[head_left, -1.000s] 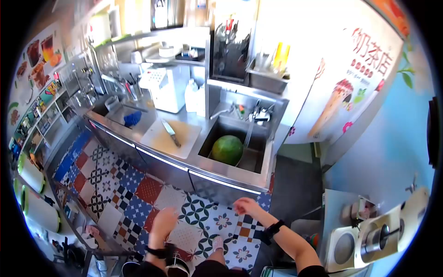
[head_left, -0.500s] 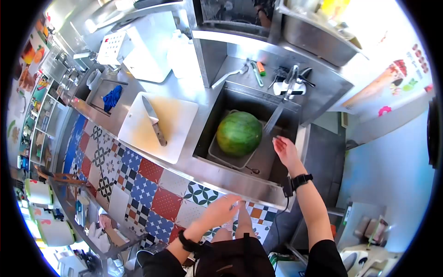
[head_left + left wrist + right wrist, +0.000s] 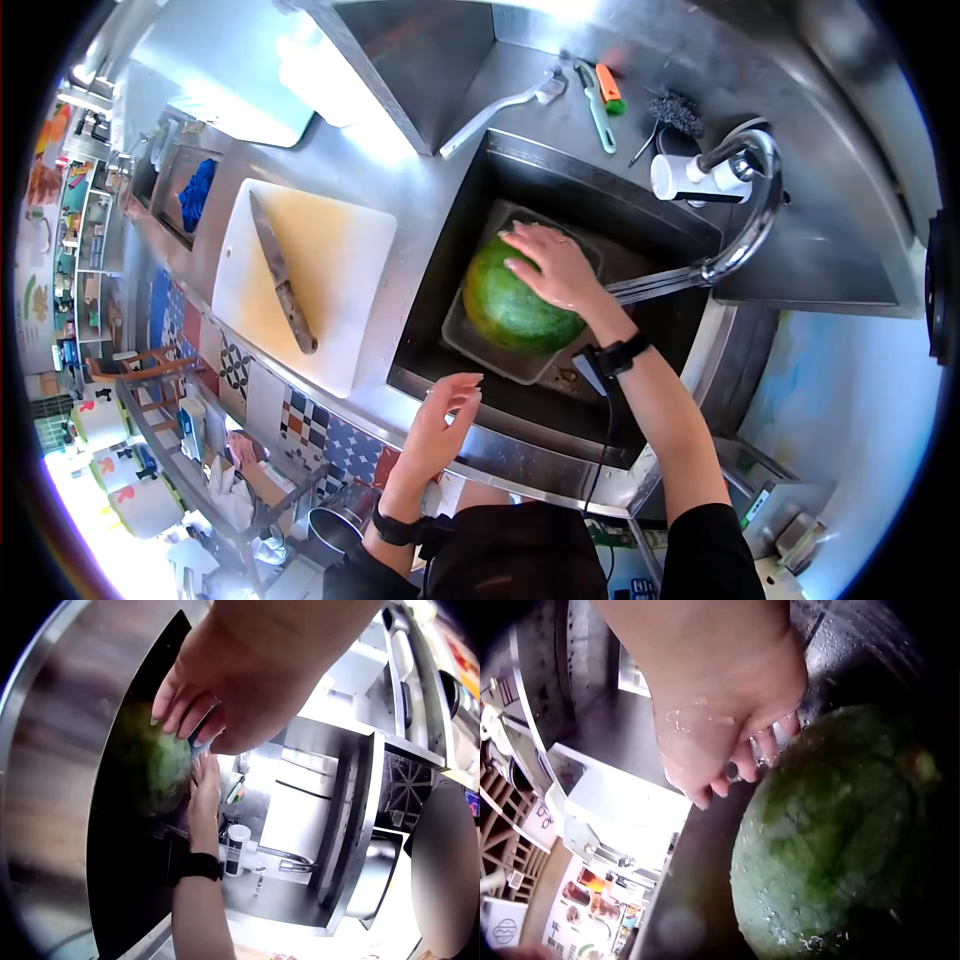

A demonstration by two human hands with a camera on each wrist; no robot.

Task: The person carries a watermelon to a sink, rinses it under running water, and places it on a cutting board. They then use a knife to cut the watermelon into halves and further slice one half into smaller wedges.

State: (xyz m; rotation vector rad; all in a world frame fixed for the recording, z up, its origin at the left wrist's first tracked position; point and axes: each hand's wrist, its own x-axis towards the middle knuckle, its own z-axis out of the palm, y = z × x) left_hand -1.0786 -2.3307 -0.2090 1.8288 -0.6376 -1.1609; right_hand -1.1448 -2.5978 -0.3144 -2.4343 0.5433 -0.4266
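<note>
A green watermelon (image 3: 500, 310) sits in a shallow see-through tub (image 3: 480, 363) inside the steel sink (image 3: 590, 165). My right hand (image 3: 555, 268) lies over the melon's upper right side in the head view, its fingers fairly straight. In the right wrist view that hand (image 3: 720, 727) is wet and the melon (image 3: 817, 832) has water drops on it. A stream of water runs from the curved tap (image 3: 768, 190) toward my right wrist. Holding nothing, my left hand (image 3: 440, 430) hovers by the sink's front edge, fingers loosely bent.
Left of the sink lies a white cutting board (image 3: 345, 250) with a kitchen knife (image 3: 280, 275) on it. A blue cloth (image 3: 196, 195) is farther left. Behind the sink are a long-handled brush (image 3: 505, 108), a pale green-handled tool (image 3: 597, 110) and a dark scrubber (image 3: 676, 112).
I have come closer to the sink. My right hand has moved from beside the sink's right wall onto the melon. My left hand has risen toward the front edge.
</note>
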